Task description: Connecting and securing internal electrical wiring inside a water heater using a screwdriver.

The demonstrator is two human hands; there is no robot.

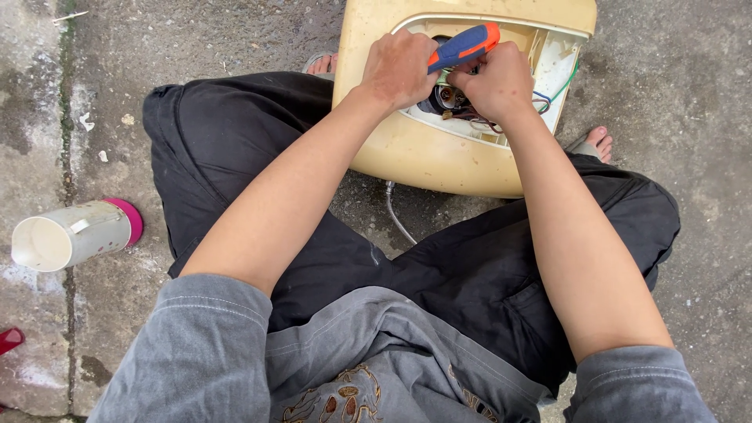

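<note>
A cream-yellow appliance housing point(423, 153) lies on the concrete between my knees, with its open white-framed compartment facing up. Inside the opening I see wires point(548, 98) in green, blue and red, plus a round metal part point(446, 98). My left hand point(398, 69) is closed around the lower part of a screwdriver with a blue and orange handle point(464, 45). My right hand point(500, 81) is closed beside it over the compartment, touching the tool near the wires. The screwdriver's tip is hidden by my hands.
A white cylindrical container with a pink end point(74, 233) lies on its side on the concrete at my left. A thin metal hose point(394, 213) runs from under the housing. A red object point(9, 341) shows at the left edge. My bare toes point(599, 141) rest beside the housing.
</note>
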